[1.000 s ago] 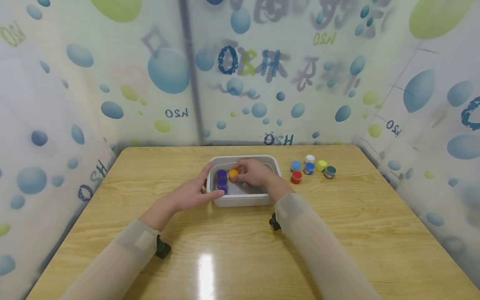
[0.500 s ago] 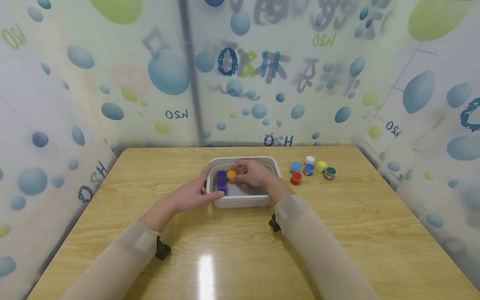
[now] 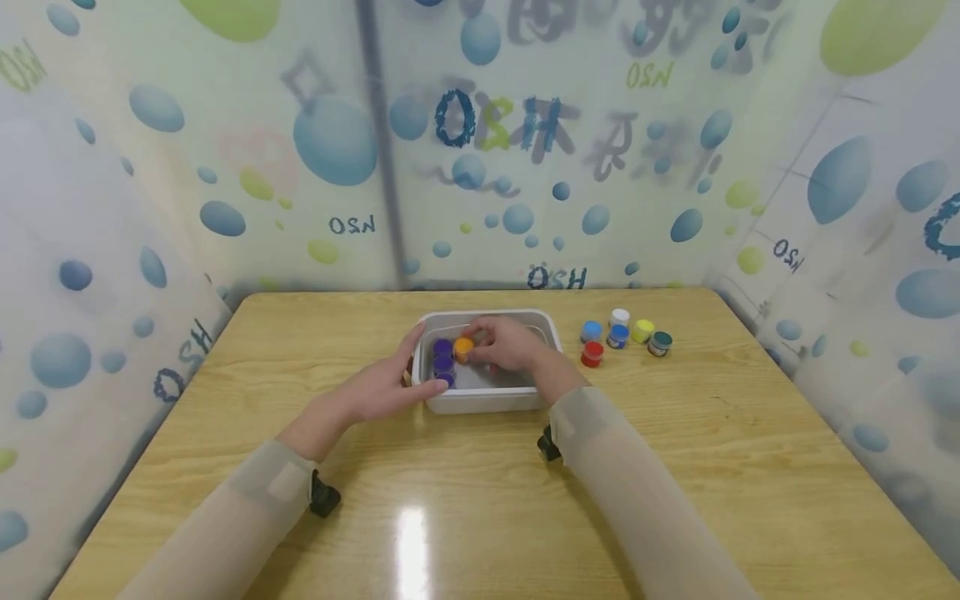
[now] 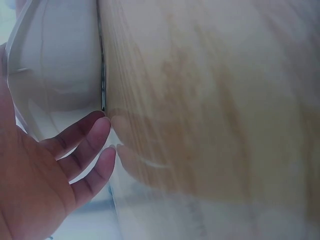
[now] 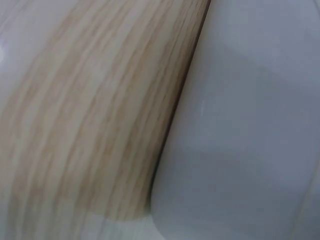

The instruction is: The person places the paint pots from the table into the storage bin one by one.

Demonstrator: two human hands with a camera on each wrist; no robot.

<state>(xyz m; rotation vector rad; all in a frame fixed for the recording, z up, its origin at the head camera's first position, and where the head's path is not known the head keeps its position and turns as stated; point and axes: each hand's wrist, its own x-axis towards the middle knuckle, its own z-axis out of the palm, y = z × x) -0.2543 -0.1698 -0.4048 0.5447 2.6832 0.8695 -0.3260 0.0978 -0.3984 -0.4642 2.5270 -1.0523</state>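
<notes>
A white plastic tub stands on the table, with several small purple-lidded paint jars in a row along its left end. My right hand reaches into it and pinches an orange paint jar beside that row. Whether this jar touches the tub's floor I cannot tell. At the tub's left end, my left hand rests with thumb and fingers spread around the near corner. Its fingers are loosely bent near the tub's base in the left wrist view. The right wrist view shows the tub's outer wall, no fingers.
Right of the tub stands a loose group of jars: red, light blue, blue, white, yellow and dark green. A patterned curtain encloses the wooden table at the back and sides.
My right hand has shifted the orange paint jar very slightly left, toward the purple row. My left hand stays at the tub's corner.
</notes>
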